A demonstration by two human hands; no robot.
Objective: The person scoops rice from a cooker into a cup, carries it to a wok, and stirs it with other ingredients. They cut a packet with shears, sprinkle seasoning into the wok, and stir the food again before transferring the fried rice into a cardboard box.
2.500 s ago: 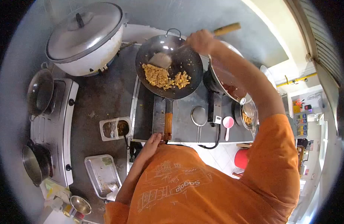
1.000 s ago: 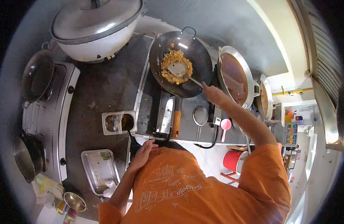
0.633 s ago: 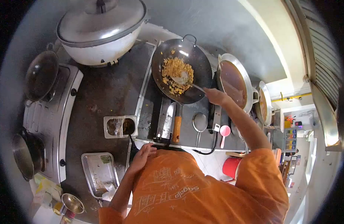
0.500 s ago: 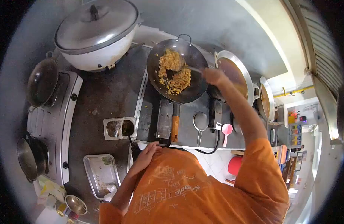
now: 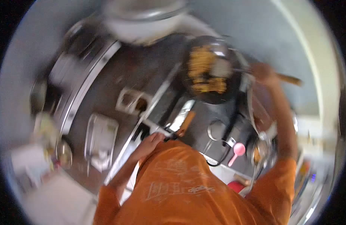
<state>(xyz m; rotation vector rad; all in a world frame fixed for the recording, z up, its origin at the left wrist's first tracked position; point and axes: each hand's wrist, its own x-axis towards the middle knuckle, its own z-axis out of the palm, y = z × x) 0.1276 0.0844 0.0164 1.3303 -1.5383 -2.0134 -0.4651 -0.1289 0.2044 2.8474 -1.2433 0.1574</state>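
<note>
Spatula (image 5: 221, 68), gripped in our right hand (image 5: 264, 74), now sits shifted right of the food (image 5: 201, 63), seemingly mid-stir, and we cannot tell whether our left hand (image 5: 150, 142) grips anything.

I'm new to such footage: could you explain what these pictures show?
No machine here: a person in an orange shirt works barehanded, filmed by one camera worn on the head. The right hand holds a metal spatula with a wooden handle over a dark round wok of crumbly yellow-brown food. The left hand is near the edge of the dark counter; blur hides whether it holds anything. On the counter are a pink round scoop and a shallow silver rectangular tray.
</note>
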